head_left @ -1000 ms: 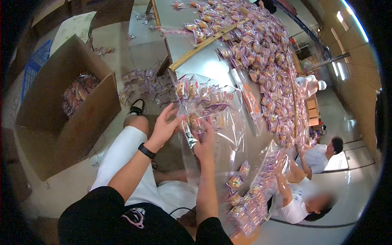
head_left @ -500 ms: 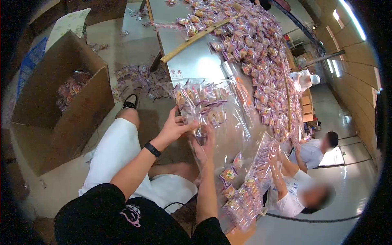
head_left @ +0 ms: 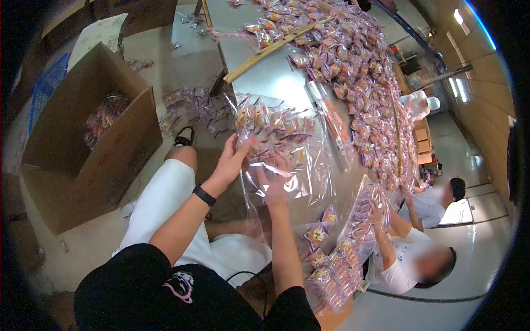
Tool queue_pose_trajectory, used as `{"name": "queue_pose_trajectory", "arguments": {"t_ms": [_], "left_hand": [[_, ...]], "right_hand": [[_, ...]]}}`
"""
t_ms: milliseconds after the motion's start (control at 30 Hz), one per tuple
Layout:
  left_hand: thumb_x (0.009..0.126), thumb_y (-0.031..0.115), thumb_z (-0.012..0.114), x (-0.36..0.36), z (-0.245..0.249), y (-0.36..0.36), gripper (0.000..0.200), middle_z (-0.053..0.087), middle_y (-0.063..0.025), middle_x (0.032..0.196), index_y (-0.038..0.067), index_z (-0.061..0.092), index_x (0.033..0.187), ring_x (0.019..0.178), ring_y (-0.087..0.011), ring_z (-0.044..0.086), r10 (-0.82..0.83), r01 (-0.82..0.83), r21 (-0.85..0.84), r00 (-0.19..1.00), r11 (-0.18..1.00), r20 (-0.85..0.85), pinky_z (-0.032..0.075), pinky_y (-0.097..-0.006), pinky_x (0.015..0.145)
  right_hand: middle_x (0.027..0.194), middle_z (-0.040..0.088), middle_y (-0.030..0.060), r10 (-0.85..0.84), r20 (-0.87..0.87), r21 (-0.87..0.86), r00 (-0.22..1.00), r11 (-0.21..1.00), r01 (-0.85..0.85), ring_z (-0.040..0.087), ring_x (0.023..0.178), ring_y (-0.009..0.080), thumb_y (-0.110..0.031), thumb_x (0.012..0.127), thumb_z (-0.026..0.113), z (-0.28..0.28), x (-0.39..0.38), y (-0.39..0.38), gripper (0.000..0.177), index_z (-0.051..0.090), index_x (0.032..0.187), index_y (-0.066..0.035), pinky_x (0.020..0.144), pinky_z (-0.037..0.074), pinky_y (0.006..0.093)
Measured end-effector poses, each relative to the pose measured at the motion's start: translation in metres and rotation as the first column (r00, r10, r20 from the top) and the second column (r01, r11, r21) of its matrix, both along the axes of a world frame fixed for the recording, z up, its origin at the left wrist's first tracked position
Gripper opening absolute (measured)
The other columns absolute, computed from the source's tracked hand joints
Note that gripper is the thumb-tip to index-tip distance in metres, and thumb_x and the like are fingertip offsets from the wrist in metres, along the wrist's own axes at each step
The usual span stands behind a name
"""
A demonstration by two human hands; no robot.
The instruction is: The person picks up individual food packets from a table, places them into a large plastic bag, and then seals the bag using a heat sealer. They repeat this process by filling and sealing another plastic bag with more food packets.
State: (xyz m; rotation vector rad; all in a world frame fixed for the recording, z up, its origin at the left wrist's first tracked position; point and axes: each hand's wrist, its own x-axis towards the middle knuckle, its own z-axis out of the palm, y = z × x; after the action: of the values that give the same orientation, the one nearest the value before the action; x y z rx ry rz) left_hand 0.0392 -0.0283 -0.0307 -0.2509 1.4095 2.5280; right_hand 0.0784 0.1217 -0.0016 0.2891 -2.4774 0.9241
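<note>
At the table's near edge lies a large clear plastic bag (head_left: 295, 182) with rows of small wrapped snack packets (head_left: 270, 118) in its far part. My left hand (head_left: 233, 156), a black band on its wrist, pinches the bag's left side close to the packets. Behind the shiny film is my right hand (head_left: 275, 179), just nearer to me than the packets; its fingers are smeared by motion and glare. Right of the bag lies a stack of flat clear film with orange print (head_left: 334, 124).
A big heap of wrapped packets (head_left: 364, 94) covers the far table, with a wooden strip (head_left: 276, 49) across it. An open cardboard box (head_left: 105, 171) stands at left; packets lie on the floor. At right a co-worker's hand (head_left: 378, 218) is at another filled bag (head_left: 345, 254).
My right hand has moved from beside my left hand to under the film, which is now spread wider. My left hand has shifted slightly up along the bag. The view has turned a little.
</note>
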Motion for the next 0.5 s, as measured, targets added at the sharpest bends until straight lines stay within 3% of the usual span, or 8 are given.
{"name": "queue_pose_trajectory", "arguments": {"t_ms": [33,100,133,233,267,300,433,500], "left_hand": [[0.101,0.043,0.063,0.003,0.004,-0.001,0.083,0.057,-0.0075,0.123,-0.004,0.022,0.155,0.104,-0.0126,0.056,-0.009,0.009,0.027,1.000,1.000,0.005,0.048,-0.0273,0.088],[0.100,0.039,0.065,0.006,0.011,-0.007,0.079,0.058,-0.0062,0.123,-0.005,0.025,0.153,0.103,-0.0116,0.056,-0.030,0.029,0.078,0.999,0.997,0.017,0.049,-0.0275,0.085],[0.098,0.034,0.068,0.005,0.005,-0.007,0.087,0.057,-0.0091,0.131,-0.001,0.015,0.158,0.111,-0.0115,0.056,-0.043,0.047,0.090,0.998,0.995,-0.042,0.050,-0.0268,0.084],[0.096,0.027,0.072,0.012,0.002,-0.003,0.100,0.054,-0.0143,0.138,0.000,0.000,0.161,0.120,-0.0156,0.055,0.068,-0.090,-0.105,0.978,0.990,-0.199,0.051,-0.0285,0.091],[0.093,0.019,0.075,0.015,0.018,-0.013,0.107,0.039,-0.0193,0.153,0.001,-0.005,0.161,0.136,-0.0231,0.045,-0.011,-0.018,-0.152,0.982,0.988,-0.186,0.037,-0.0359,0.114],[0.092,0.021,0.076,0.012,0.017,-0.014,0.109,0.043,-0.0198,0.150,-0.001,-0.007,0.160,0.133,-0.0233,0.048,-0.023,-0.001,-0.132,0.984,0.991,-0.177,0.040,-0.0356,0.111],[0.090,0.030,0.076,0.002,-0.005,-0.003,0.113,0.053,-0.0236,0.141,-0.003,-0.006,0.159,0.124,-0.0267,0.057,0.015,-0.044,-0.114,0.969,0.993,-0.248,0.047,-0.0359,0.103],[0.091,0.034,0.075,0.000,-0.002,0.000,0.110,0.056,-0.0266,0.138,-0.003,-0.003,0.160,0.121,-0.0305,0.060,0.002,-0.085,-0.257,0.951,0.963,-0.310,0.048,-0.0368,0.101]], "right_hand": [[0.135,0.056,0.0198,0.025,0.121,-0.213,0.992,0.977,0.002,0.056,0.126,0.0364,-0.012,0.081,0.083,0.008,0.003,-0.014,0.049,0.062,0.124,0.000,0.103,0.048,0.0446],[0.128,0.062,0.0164,-0.028,0.198,-0.169,0.980,0.984,0.062,0.058,0.123,0.0351,-0.010,0.076,0.085,0.013,0.004,-0.024,0.061,0.059,0.130,-0.001,0.105,0.046,0.0429],[0.132,0.061,0.0169,-0.029,0.180,-0.101,0.983,0.994,0.048,0.056,0.126,0.0343,-0.010,0.077,0.084,0.010,0.006,-0.025,0.062,0.057,0.132,0.000,0.106,0.046,0.0433],[0.143,0.054,0.0184,0.008,0.124,0.060,0.992,0.998,-0.015,0.051,0.135,0.0324,-0.008,0.081,0.080,0.008,0.006,-0.026,0.065,0.051,0.139,0.001,0.108,0.045,0.0439],[0.147,0.052,0.0187,0.036,0.120,0.076,0.992,0.996,-0.045,0.050,0.137,0.0320,-0.007,0.082,0.079,0.009,0.007,-0.028,0.066,0.049,0.140,0.001,0.108,0.046,0.0438],[0.150,0.049,0.0191,0.064,0.116,0.090,0.991,0.993,-0.075,0.048,0.139,0.0316,-0.006,0.083,0.078,0.009,0.008,-0.031,0.067,0.048,0.142,0.002,0.108,0.046,0.0437],[0.148,0.050,0.0196,-0.006,0.138,-0.381,0.990,0.923,0.059,0.051,0.135,0.0307,-0.001,0.087,0.072,-0.014,0.000,-0.029,0.063,0.046,0.145,0.001,0.105,0.048,0.0414],[0.144,0.054,0.0195,0.006,0.119,-0.272,0.993,0.962,0.026,0.054,0.131,0.0299,-0.001,0.088,0.073,-0.018,-0.007,-0.019,0.059,0.050,0.142,0.001,0.103,0.049,0.0403]]}}
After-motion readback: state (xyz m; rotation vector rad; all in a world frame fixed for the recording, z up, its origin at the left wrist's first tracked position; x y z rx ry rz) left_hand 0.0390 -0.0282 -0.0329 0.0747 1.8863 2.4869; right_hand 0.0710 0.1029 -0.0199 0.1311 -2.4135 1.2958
